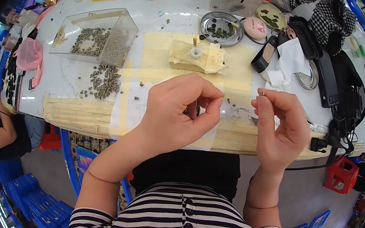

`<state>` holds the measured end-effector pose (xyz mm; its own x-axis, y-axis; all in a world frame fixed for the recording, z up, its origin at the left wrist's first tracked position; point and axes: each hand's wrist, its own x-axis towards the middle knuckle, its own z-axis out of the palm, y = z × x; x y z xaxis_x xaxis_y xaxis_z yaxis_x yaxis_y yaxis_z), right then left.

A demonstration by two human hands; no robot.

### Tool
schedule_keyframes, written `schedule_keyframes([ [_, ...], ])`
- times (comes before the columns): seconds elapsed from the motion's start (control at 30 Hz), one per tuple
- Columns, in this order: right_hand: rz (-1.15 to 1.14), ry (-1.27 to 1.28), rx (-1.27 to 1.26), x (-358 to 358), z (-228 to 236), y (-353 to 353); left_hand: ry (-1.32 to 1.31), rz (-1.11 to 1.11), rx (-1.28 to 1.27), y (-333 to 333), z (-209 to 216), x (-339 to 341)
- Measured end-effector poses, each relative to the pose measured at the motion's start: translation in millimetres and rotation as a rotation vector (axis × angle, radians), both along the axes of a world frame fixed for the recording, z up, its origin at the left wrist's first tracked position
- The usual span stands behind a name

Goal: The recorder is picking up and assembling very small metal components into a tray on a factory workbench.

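My left hand (178,113) is above the front of the table, thumb and index finger pinched together. Whatever sits between those fingertips, if anything, is too small to make out. Small dark metal parts show in the gap behind its fingers; I cannot tell whether they lie in the palm or on the table. To the right, my right hand (281,126) is raised, pinching a tiny metal part (263,94) between thumb and index fingertip. Beyond the hands stands a block wrapped in yellowish tape (180,59), with a small white cup (196,52) and a short stick upright on it.
Left of my hands, a heap of small metal parts (104,82) lies beside a clear plastic bin (121,38) holding more. Behind the block is a round metal dish (203,18) with dark green pieces. Black straps (327,84) and white tissue (290,54) crowd the right side.
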<state>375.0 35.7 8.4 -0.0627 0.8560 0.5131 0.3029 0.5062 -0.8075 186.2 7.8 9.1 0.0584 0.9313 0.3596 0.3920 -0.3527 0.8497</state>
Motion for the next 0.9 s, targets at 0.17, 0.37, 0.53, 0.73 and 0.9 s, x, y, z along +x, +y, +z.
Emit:
schedule_keyframes([
  [0.17,0.014,-0.164,0.032,11.7,-5.6,-11.0,0.364,-0.064,0.290,6.5,-11.2,8.7],
  [0.37,0.013,-0.210,0.050,16.2,-15.6,-17.5,0.635,-0.079,0.267,0.8,-7.3,10.2],
  [0.53,0.007,-0.179,0.047,17.9,-19.7,-17.9,0.566,-0.037,0.220,-1.8,-1.6,7.7],
  [0.73,0.059,-0.056,0.013,17.2,-17.3,-19.9,0.288,0.016,0.126,-10.0,6.4,11.7],
  [0.9,0.083,-0.003,0.077,7.4,-16.3,-19.6,0.001,-0.010,-0.064,-18.0,9.7,25.3],
])
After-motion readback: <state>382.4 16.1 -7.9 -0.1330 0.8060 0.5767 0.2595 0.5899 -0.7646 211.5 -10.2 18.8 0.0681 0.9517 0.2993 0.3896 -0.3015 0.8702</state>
